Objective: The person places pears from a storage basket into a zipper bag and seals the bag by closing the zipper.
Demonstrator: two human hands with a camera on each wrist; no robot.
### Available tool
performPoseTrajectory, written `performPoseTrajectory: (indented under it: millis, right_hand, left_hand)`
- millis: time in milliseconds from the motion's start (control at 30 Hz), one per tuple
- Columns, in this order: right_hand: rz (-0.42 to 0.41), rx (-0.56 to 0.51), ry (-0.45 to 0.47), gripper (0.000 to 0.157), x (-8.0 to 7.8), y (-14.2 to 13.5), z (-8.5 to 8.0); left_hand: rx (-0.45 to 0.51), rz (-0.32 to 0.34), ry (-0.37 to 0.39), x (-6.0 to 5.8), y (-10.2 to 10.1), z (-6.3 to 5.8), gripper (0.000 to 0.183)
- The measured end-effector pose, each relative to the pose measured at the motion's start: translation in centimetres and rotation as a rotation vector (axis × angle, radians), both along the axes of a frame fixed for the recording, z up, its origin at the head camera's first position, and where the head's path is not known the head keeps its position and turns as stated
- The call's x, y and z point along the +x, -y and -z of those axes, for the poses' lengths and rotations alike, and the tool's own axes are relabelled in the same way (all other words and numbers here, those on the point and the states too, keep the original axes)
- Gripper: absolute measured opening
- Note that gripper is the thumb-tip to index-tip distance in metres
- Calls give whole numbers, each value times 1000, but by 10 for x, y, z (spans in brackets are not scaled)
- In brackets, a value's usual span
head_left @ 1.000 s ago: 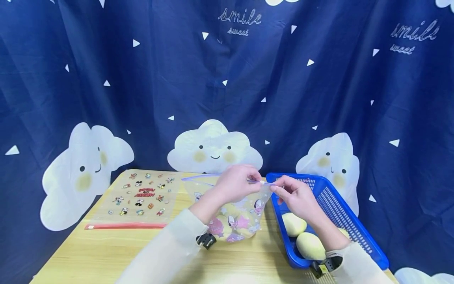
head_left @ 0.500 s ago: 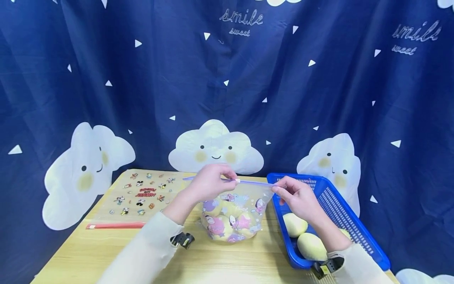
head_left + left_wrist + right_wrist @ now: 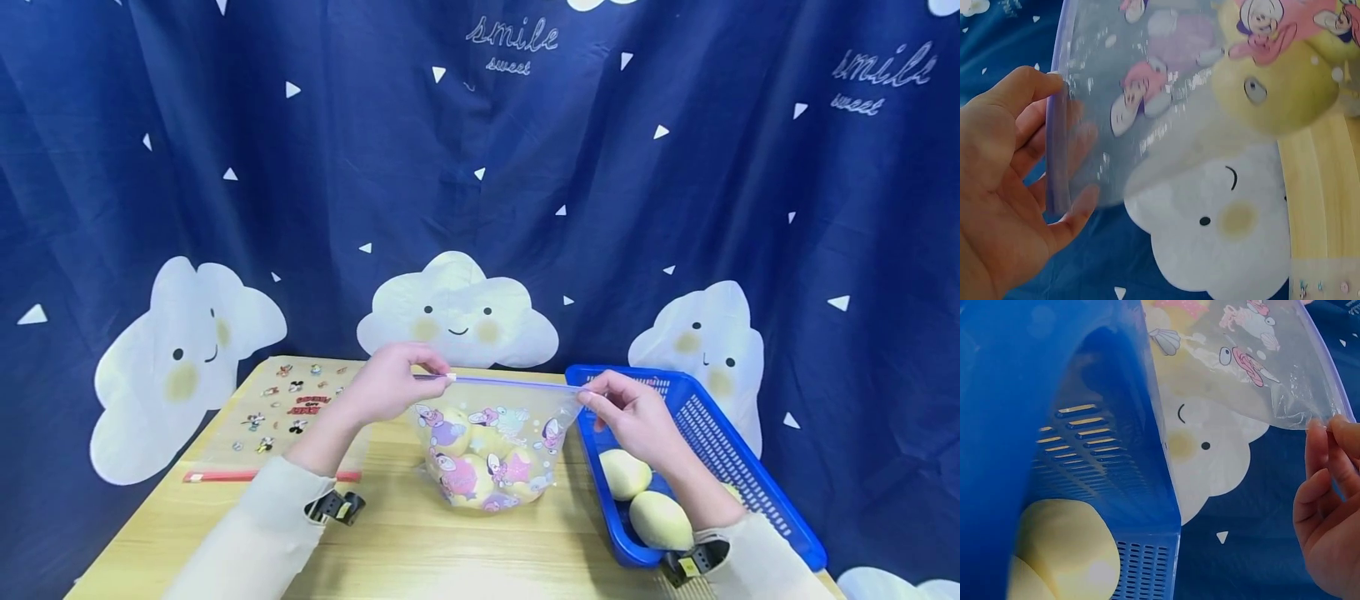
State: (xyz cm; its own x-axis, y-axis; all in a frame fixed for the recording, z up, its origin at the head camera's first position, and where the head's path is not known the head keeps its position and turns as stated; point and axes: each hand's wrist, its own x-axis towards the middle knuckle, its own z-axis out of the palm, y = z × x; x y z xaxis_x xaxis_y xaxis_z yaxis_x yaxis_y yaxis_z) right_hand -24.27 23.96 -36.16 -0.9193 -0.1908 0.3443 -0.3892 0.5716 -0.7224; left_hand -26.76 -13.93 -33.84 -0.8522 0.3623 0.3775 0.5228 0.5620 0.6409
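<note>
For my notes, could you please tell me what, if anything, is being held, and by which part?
The bag, by its top: the left grip pinches the zip, the right grip pinches the right corner.

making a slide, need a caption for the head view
Left grip by the white slider, right grip at the corner: a zip bag of yellow fruit beside a blue basket.

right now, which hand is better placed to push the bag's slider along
Left, I'd judge: the left hand is at the white slider, while the right hand pinches the bag by its right top corner.
</note>
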Motion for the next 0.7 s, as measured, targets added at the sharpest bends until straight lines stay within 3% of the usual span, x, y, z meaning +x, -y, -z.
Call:
performPoseTrajectory:
  millis: [367, 600, 700]
  right_hand:
    - [-2, -7, -30, 11, -2, -3, 1]
    - [-7, -18, -11, 12, -1, -1, 1]
    - [0, -27, -6, 14, -1, 2, 0]
  left_hand:
    - [10, -46, -36, 0, 37, 6, 4]
    - [-11, -130, 41, 4, 60, 10, 7]
    - [40, -120, 86, 3, 63, 18, 15]
